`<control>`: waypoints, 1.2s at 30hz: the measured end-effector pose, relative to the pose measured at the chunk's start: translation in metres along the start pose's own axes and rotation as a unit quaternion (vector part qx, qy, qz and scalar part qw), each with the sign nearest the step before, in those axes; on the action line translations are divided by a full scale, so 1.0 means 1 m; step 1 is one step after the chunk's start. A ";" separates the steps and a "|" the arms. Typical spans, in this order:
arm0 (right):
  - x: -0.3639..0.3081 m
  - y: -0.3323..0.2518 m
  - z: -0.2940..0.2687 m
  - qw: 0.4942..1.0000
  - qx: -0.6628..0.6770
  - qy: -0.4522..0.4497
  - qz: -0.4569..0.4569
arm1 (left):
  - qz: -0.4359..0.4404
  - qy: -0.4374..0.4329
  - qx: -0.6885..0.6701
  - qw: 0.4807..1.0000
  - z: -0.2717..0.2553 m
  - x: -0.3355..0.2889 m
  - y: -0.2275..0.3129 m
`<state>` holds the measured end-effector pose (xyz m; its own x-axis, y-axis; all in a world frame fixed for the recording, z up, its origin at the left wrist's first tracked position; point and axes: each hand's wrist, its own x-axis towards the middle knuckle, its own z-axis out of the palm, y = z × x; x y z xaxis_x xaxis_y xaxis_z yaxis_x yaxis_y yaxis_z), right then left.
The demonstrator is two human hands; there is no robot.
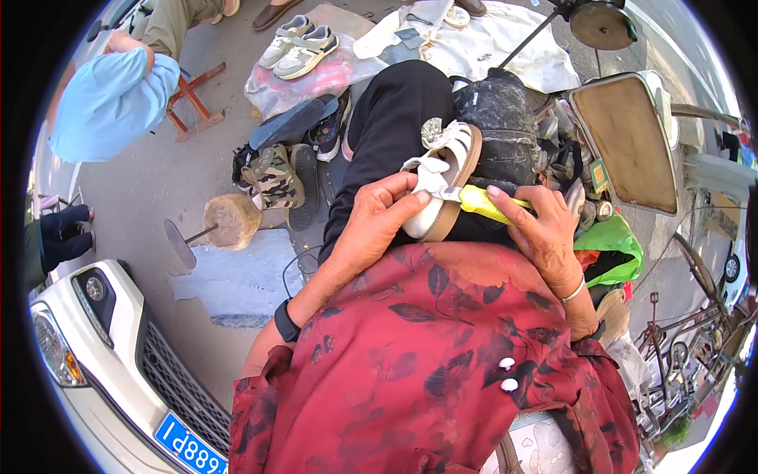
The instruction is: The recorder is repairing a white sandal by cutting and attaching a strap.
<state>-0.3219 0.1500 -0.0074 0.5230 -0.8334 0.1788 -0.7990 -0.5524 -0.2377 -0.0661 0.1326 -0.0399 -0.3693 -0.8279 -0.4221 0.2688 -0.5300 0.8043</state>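
Across my lap lies a white sandal [456,154] with a bow, a sparkly ornament and a tan sole edge. My left hand [377,217] pinches the sandal's upper near the bow, thumb and forefinger pressed together. In my right hand [545,231] is a yellow-green utility knife [483,203], gripped along its handle. Its short metal blade points left and meets the sandal beside the bow, close to my left fingertips. Whether the blade cuts into the material cannot be made out.
Left of my knee sit a camouflage shoe [275,180], a wooden block [231,222] and a blue-grey sheet [233,272]. Grey sneakers [300,49] rest on plastic farther off. A black bag [497,118] and a metal-rimmed tray [624,142] stand right. A person in light blue [118,103] sits far left; a white car [118,347] is nearer.
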 end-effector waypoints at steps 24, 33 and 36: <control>0.004 0.005 -0.007 0.991 0.036 0.064 0.107 | -0.004 0.000 0.103 0.995 0.000 0.002 0.008; -0.017 0.013 0.009 0.782 0.511 0.078 0.349 | 0.172 0.003 0.461 0.871 0.004 0.024 0.045; -0.017 0.014 0.009 0.679 0.643 0.059 0.349 | 0.244 -0.065 0.606 0.754 -0.003 0.029 0.049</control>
<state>-0.3391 0.1567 -0.0226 0.0621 -0.9352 -0.3485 0.1207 0.3537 -0.9276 -0.0607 0.0822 -0.0137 -0.5952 -0.8031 0.0282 -0.5808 0.4541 0.6756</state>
